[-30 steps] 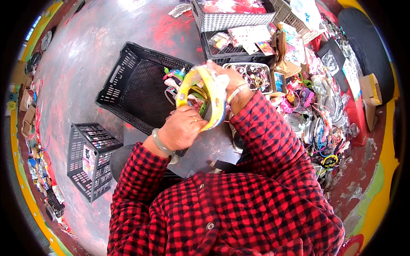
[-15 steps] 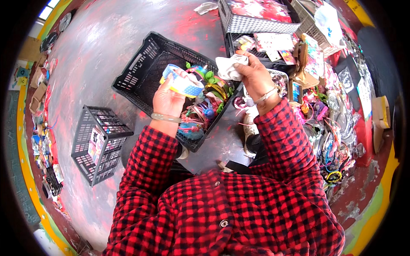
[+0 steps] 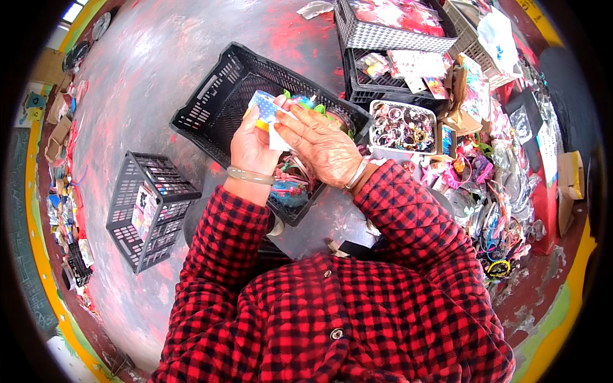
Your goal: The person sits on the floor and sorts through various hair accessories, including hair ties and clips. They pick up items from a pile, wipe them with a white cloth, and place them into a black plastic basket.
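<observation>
Above the black crate, the left hand pinches a polka-dotted band, its visible length slanting forward-left. The right hand, fingers together, covers white cloth, its grip hidden from me.

Toward 11 o'clock, a person's left hand is gripping a blue-and-yellow dotted band while the right hand, fingers extended, is pressing a white cloth against it. A large black crate is sitting below them, colourful pieces filling its 4 o'clock side. A smaller black crate is standing at 9 o'clock; a white tray of rings is resting at 2 o'clock.
</observation>
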The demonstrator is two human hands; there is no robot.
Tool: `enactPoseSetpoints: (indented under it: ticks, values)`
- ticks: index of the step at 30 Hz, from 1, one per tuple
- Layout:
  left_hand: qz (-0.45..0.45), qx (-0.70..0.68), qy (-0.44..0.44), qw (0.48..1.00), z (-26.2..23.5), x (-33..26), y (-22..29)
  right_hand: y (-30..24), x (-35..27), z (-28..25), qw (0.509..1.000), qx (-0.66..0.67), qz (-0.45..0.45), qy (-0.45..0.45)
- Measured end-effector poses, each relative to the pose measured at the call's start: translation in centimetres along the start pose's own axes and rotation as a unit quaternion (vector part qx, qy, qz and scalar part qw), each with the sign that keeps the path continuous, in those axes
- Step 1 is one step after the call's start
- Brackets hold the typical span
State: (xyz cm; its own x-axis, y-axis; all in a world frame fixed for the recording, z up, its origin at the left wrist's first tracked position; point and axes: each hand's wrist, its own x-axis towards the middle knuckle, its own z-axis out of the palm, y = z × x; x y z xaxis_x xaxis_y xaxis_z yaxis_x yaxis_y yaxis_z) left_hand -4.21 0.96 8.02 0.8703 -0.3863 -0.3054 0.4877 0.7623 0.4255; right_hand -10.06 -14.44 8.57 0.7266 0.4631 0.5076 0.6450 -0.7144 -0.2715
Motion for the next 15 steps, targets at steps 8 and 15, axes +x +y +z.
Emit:
enactPoseSetpoints:
  ticks: [8, 15]
  values:
    - [-0.081, -0.03, -0.042, 0.995, -0.2, -2.2, -5.2, 0.4, 1.1, 0.2, 0.991, -0.034, 0.117, 0.06]
    - [-0.064, -0.027, -0.048, 0.996, -0.8, -0.6, -3.1, 0.5, 0.7, 0.5, 0.999, 0.006, 0.052, -0.012]
